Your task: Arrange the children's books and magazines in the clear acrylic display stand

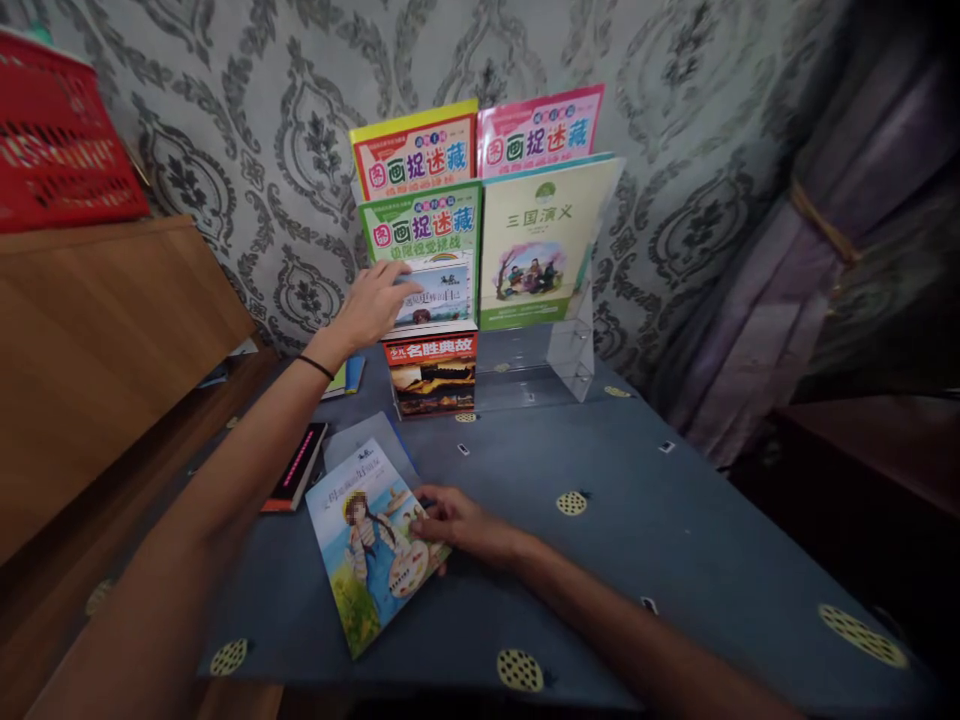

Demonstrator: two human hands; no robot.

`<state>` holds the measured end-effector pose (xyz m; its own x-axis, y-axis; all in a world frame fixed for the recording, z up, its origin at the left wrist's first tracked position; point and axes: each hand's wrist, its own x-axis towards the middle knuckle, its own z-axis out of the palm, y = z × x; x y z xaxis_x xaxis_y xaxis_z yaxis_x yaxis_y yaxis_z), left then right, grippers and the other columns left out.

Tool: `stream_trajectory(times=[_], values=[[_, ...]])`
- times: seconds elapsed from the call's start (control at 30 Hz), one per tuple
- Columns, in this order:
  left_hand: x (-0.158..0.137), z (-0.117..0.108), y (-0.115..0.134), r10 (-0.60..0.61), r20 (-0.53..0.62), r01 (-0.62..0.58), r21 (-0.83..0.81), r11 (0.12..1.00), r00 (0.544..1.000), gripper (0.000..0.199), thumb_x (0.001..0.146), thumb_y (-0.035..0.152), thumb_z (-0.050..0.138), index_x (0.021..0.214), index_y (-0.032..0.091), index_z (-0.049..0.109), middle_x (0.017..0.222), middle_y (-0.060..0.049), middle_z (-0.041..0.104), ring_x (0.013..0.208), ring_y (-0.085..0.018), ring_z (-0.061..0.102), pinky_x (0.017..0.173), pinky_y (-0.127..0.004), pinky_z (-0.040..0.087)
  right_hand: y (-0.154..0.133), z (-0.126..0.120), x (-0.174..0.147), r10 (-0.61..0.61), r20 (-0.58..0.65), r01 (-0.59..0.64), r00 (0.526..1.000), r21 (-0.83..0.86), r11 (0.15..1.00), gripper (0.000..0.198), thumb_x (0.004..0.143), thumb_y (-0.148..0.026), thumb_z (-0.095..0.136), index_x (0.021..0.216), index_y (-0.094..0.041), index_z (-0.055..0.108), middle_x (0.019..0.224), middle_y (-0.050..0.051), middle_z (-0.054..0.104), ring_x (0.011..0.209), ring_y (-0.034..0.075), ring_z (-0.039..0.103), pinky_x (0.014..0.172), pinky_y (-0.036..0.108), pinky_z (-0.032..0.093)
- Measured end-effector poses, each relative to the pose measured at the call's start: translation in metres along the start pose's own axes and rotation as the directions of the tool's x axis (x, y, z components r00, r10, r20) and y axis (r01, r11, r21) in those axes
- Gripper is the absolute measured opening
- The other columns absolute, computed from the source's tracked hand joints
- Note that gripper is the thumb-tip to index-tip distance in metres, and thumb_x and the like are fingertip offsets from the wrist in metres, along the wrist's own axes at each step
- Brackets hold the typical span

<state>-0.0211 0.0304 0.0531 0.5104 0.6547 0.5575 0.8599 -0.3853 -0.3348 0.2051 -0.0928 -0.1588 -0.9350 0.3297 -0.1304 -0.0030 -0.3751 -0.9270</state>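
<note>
A clear acrylic book rack stands on the table with books in its tiers. My left hand reaches to its left column, fingers closed over the left edge of a small pale-blue book. That book sits in front of a green picture book and behind a dark red-titled book. Low on the table, my right hand pinches the right edge of a light-blue book, its cover showing a painted figure with a palette. The book is tilted, and the fingertips beneath it are mostly hidden.
Upper tiers hold a red-yellow book, a pink book and a pale-green book. A black book lies left on the tablecloth. A wooden cabinet with a red basket stands left; a curtain hangs right.
</note>
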Motion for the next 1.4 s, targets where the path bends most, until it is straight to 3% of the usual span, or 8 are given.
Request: stream_trajectory(times=[0.37,0.63,0.7,0.77,0.9,1.1,1.27,1.4], values=[[0.001,-0.002,0.000,-0.018,0.081,0.022,-0.048,0.999,0.997,0.046,0.089,0.017,0.046,0.130,0.025,0.063,0.136,-0.010,0.054,0.128,-0.030,0.043,0.106,-0.052,0.038,-0.008,0.010,-0.014,0.150,0.283,-0.132,0.947,-0.080,0.988,0.062,0.072,-0.052,0.083,0.116,-0.017,0.057,0.079,-0.001,0.070,0.056,0.009,0.063,0.056,0.021,0.050],[0.002,-0.017,0.014,-0.054,0.119,0.047,0.060,0.997,0.991,0.040,0.092,0.013,0.045,0.125,0.020,0.068,0.131,-0.013,0.058,0.121,-0.030,0.048,0.099,-0.047,0.044,0.001,0.010,-0.002,0.122,0.214,-0.088,0.969,-0.163,0.983,0.065,0.067,-0.062,0.081,0.108,-0.016,0.062,0.078,-0.001,0.067,0.057,0.011,0.061,0.053,0.021,0.045],[0.002,-0.017,0.013,-0.039,0.091,0.033,0.069,0.997,0.995,0.041,0.093,0.011,0.044,0.124,0.020,0.068,0.130,-0.013,0.059,0.120,-0.029,0.049,0.097,-0.045,0.044,-0.006,0.010,0.003,0.074,0.093,-0.030,0.993,-0.406,0.913,0.044,0.079,-0.055,0.072,0.097,-0.014,0.066,0.076,0.000,0.067,0.059,0.012,0.060,0.054,0.021,0.042],[0.002,-0.015,0.010,-0.029,0.073,0.024,0.066,0.998,0.997,0.042,0.093,0.010,0.043,0.124,0.022,0.068,0.130,-0.012,0.059,0.119,-0.028,0.050,0.096,-0.044,0.044,-0.019,0.012,0.006,-0.063,-0.090,-0.022,0.994,-0.722,0.692,0.026,0.089,-0.039,0.065,0.084,-0.015,0.069,0.074,0.002,0.068,0.068,0.015,0.064,0.061,0.023,0.043],[0.002,-0.013,0.006,-0.011,0.065,0.008,0.054,0.999,0.998,0.043,0.093,0.010,0.044,0.125,0.022,0.068,0.130,-0.012,0.059,0.119,-0.028,0.051,0.095,-0.044,0.044,-0.047,0.019,0.015,-0.299,-0.331,-0.237,0.895,-0.921,0.309,0.019,0.093,-0.029,0.060,0.102,-0.018,0.072,0.103,0.011,0.075,0.103,0.025,0.068,0.085,0.032,0.046],[0.003,-0.013,0.001,0.007,0.085,-0.011,0.041,0.999,0.996,0.043,0.091,0.009,0.044,0.124,0.023,0.068,0.130,-0.012,0.058,0.119,-0.027,0.051,0.095,-0.042,0.045,-0.062,0.027,0.043,-0.165,-0.434,-0.400,0.886,-0.894,0.203,0.077,0.073,-0.050,0.082,0.133,-0.009,0.057,0.140,0.024,0.055,0.130,0.036,0.054,0.103,0.047,0.046],[0.002,-0.014,0.004,-0.015,0.120,0.012,0.029,1.000,0.993,0.043,0.091,0.010,0.043,0.123,0.022,0.068,0.133,-0.012,0.056,0.122,-0.028,0.048,0.096,-0.043,0.043,-0.067,0.035,0.055,-0.128,-0.479,-0.462,0.868,-0.875,0.146,0.080,0.069,-0.043,0.086,0.134,-0.009,0.053,0.139,0.024,0.055,0.129,0.038,0.054,0.103,0.049,0.046],[0.001,-0.014,0.007,-0.037,0.141,0.035,0.017,0.999,0.989,0.041,0.091,0.010,0.042,0.119,0.021,0.070,0.135,-0.013,0.054,0.123,-0.030,0.046,0.096,-0.046,0.042,-0.063,0.026,0.067,-0.117,-0.490,-0.455,0.864,-0.858,0.237,0.084,0.060,-0.040,0.091,0.129,-0.009,0.056,0.135,0.027,0.057,0.123,0.042,0.059,0.098,0.050,0.049]])
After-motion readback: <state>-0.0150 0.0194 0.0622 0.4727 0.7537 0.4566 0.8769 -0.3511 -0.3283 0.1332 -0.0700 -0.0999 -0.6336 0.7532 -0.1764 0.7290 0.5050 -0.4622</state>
